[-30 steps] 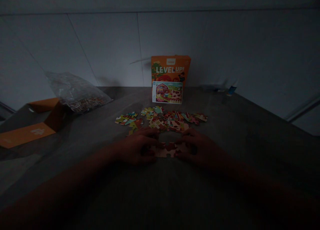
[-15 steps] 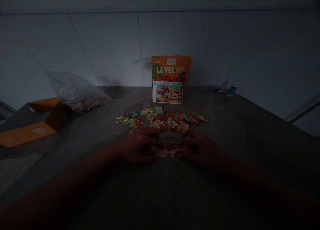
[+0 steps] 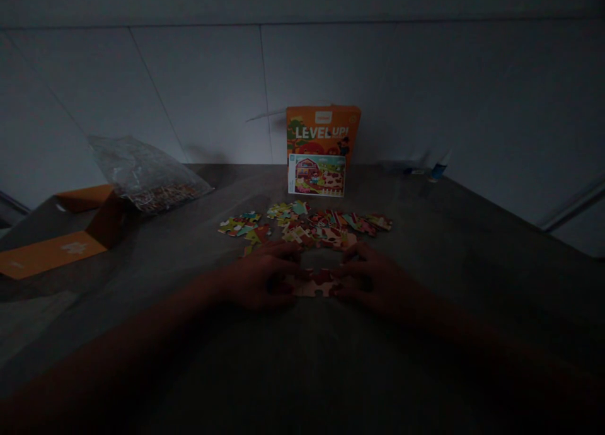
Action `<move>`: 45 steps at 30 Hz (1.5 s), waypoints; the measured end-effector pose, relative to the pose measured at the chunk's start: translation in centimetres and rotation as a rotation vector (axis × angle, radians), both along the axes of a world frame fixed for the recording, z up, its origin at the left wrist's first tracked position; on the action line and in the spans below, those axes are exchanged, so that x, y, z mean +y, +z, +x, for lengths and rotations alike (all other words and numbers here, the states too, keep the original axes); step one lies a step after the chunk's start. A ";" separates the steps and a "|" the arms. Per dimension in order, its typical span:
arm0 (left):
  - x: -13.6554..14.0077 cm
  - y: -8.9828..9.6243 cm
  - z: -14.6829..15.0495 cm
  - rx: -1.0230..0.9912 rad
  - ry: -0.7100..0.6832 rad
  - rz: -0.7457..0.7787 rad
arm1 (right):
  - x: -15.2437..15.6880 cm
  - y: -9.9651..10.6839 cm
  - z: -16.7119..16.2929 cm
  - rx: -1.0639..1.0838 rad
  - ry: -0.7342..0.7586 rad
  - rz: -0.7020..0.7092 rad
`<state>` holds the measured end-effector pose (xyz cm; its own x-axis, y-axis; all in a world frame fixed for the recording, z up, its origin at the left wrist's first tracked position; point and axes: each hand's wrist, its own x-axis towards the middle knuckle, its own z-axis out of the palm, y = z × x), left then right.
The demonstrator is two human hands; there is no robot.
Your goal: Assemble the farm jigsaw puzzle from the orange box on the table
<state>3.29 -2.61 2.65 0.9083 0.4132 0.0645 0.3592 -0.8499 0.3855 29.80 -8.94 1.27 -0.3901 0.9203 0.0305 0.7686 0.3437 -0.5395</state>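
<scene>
In the dim head view, pink and dark red jigsaw puzzle pieces (image 3: 316,287) lie flat on the table in a short row. My left hand (image 3: 263,276) grips the row's left end between thumb and fingers. At the right end, my right hand (image 3: 373,276) holds it the same way. The fingers partly cover both ends, so the joints there are hidden. Just beyond my hands, a loose heap of puzzle pieces (image 3: 326,227) in yellow, green, red and pink is spread across the table.
Behind the heap, a farm picture card (image 3: 317,175) leans on an orange puzzle box (image 3: 324,127). On the left are a clear plastic bag (image 3: 149,176) of pieces and an open orange box (image 3: 57,249). A small blue-and-white bottle (image 3: 439,169) stands at the back right, near the wall.
</scene>
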 end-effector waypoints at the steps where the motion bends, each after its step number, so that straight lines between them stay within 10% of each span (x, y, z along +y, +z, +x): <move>1: 0.0 0.0 -0.1 0.004 0.002 -0.002 | 0.1 0.0 0.0 0.002 -0.008 -0.004; 27: 0.7 -0.5 -0.7 -0.019 0.046 0.010 | 0.5 0.4 -0.1 0.034 -0.143 0.042; 35: 0.7 -0.4 -0.7 -0.017 0.016 -0.030 | -2.0 0.2 -2.5 0.122 0.179 0.067; 45: 0.8 -0.6 -0.9 -0.057 0.017 -0.010 | -2.2 0.9 -1.7 -0.001 0.136 0.072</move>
<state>2.37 -1.78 2.07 0.8962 0.4293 0.1116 0.3509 -0.8400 0.4139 28.13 -11.16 2.14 -0.5113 0.8542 0.0943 0.7126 0.4827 -0.5090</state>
